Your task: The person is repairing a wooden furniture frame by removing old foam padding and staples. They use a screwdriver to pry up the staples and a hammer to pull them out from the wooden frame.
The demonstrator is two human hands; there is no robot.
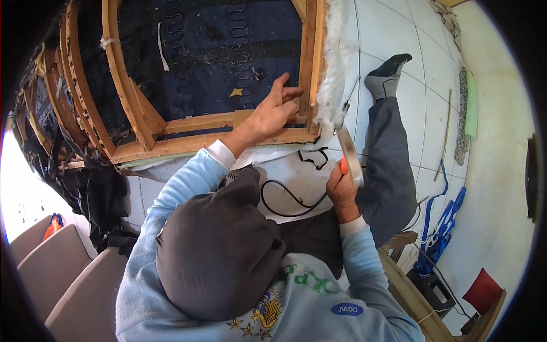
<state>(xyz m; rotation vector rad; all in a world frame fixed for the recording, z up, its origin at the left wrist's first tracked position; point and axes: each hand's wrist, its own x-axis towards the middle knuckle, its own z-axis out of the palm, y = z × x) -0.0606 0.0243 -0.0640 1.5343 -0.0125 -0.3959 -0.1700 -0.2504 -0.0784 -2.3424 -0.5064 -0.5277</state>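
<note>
My left hand (272, 117) reaches over the near right corner of a wooden furniture frame (228, 121). Its fingers are apart and nothing is in them. Lower and to the right, my right hand (342, 187) is closed around a silver tool with an orange part (354, 159), which looks like a staple gun. The tool's upper end is near the white padding (330, 80) along the frame's right side. Dark blue fabric (211, 57) with zigzag springs (181, 57) fills the frame. My fingers on the tool are partly hidden.
A black hose (293, 200) curves over white material between my legs. My outstretched right leg (390, 137) lies on white floor tiles, its foot in a sock. Blue straps (441, 239) lie by the right wall. Grey chairs (85, 285) stand at lower left, near torn black fabric (99, 199).
</note>
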